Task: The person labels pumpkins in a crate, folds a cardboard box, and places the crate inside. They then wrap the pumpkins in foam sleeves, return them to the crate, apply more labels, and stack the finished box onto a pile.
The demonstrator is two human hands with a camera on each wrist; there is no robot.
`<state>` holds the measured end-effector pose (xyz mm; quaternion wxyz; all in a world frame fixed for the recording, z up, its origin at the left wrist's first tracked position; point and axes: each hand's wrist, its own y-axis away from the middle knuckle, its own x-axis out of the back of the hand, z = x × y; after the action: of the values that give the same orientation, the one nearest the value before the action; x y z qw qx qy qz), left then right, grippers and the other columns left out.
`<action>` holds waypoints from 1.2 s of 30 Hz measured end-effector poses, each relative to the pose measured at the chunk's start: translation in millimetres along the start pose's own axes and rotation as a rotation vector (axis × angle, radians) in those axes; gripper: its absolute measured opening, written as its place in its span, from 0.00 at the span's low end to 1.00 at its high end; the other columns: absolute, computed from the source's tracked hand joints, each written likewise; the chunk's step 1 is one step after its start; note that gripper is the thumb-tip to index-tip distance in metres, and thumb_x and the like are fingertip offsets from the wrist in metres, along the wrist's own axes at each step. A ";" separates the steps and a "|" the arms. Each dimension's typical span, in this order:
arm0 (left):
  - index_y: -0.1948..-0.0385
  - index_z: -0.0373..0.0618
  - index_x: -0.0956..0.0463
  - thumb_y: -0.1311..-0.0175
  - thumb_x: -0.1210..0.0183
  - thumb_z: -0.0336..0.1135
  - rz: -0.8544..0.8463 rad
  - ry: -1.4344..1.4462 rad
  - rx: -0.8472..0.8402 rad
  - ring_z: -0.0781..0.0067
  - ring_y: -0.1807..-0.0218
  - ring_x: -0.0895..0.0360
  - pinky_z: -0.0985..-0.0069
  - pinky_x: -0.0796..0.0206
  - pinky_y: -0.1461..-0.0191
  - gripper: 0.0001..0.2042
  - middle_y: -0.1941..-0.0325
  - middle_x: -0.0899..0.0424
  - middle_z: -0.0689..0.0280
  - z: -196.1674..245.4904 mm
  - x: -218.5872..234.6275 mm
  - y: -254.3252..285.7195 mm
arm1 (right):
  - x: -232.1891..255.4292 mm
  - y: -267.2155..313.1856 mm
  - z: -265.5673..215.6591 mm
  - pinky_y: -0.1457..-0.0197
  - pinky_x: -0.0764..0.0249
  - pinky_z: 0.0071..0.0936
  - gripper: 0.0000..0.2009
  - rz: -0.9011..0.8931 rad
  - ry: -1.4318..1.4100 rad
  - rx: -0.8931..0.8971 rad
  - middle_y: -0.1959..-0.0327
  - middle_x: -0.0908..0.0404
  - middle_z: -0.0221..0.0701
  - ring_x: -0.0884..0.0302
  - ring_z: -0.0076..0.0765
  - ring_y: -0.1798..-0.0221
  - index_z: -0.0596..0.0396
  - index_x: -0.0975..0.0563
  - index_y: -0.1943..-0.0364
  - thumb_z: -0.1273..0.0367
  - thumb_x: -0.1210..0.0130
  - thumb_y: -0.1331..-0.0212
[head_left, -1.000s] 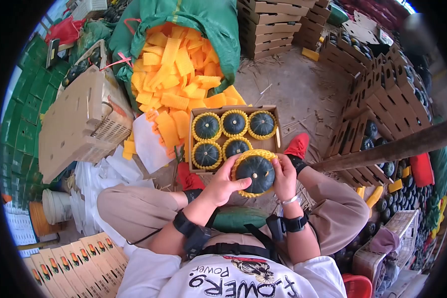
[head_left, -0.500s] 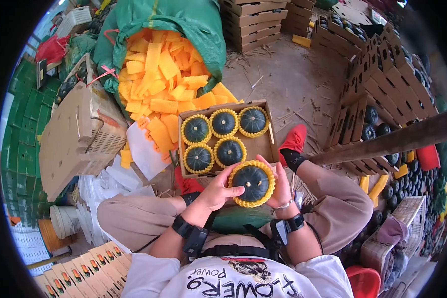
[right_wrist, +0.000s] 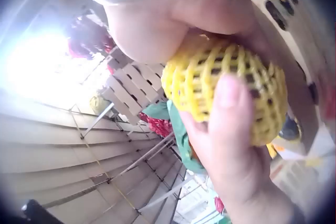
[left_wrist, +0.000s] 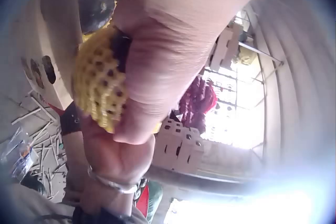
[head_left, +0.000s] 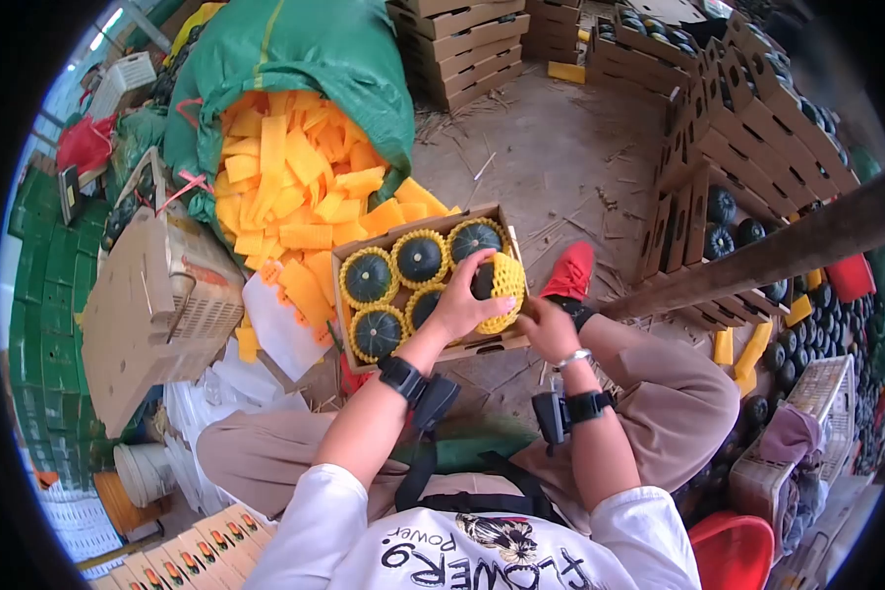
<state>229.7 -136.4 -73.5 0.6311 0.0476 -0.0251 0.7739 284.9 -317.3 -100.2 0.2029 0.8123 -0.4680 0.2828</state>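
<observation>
Above the lower right corner of a shallow cardboard box (head_left: 430,218), a dark green squash in a yellow foam net (head_left: 502,293) is tilted, its net toward the right. The left hand (head_left: 465,301) grips it from the left, its thumb across the net in the right wrist view. The right hand (head_left: 553,331) holds its lower right side; in the left wrist view this hand (left_wrist: 118,153) lies under the net (left_wrist: 100,79), its fingertips hidden. Several netted squashes (head_left: 369,276) sit in the box, one partly behind the left hand.
A green sack (head_left: 315,44) spills yellow foam nets (head_left: 305,236) beyond the box. Stacked cartons (head_left: 462,49) stand behind, more cartons (head_left: 757,147) at right. A wooden pole (head_left: 757,251) slants in from the right; a plastic crate (head_left: 202,285) stands at left.
Both hands have moved forward from near the lap with the squash, now over the box's lower right corner. The squash has turned from face-up onto its side, and the right hand has shifted lower on it.
</observation>
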 end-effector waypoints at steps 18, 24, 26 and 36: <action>0.47 0.48 0.34 0.58 0.34 0.44 0.063 -1.075 -0.184 0.54 0.46 0.38 0.59 0.46 0.44 0.32 0.46 0.36 0.59 7.1 -24.5 22.7 | 4.5 -1.6 -11.9 0.55 0.31 0.39 0.13 0.112 -0.014 0.005 0.64 0.23 0.43 0.27 0.53 0.59 0.53 0.23 0.60 0.70 0.48 0.52; 0.52 0.47 0.30 0.59 0.34 0.32 0.022 -0.977 -0.136 0.59 0.50 0.32 0.66 0.48 0.44 0.26 0.56 0.27 0.61 11.4 5.7 42.7 | -3.5 -64.2 -75.3 0.53 0.30 0.35 0.17 0.100 0.187 0.345 0.62 0.25 0.42 0.28 0.48 0.55 0.52 0.25 0.56 0.71 0.44 0.54; 0.56 0.43 0.28 0.55 0.39 0.27 0.049 -0.935 -0.126 0.57 0.52 0.31 0.65 0.44 0.46 0.20 0.56 0.27 0.59 16.7 9.3 37.0 | -34.5 -88.5 -81.4 0.53 0.28 0.35 0.21 0.029 0.416 0.343 0.57 0.27 0.43 0.30 0.48 0.52 0.49 0.27 0.52 0.68 0.42 0.55; 0.59 0.34 0.28 0.53 0.53 0.19 0.200 -0.714 -0.135 0.53 0.49 0.31 0.66 0.38 0.45 0.16 0.54 0.27 0.54 -21.7 46.1 1.8 | -33.8 -94.2 -91.5 0.52 0.30 0.39 0.29 0.118 0.395 0.473 0.51 0.32 0.45 0.34 0.51 0.49 0.49 0.31 0.53 0.64 0.35 0.66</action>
<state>217.9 -89.7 -90.2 0.5055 0.2698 -0.2991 0.7630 329.1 -195.9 -59.0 0.0787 0.7376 -0.3873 0.5475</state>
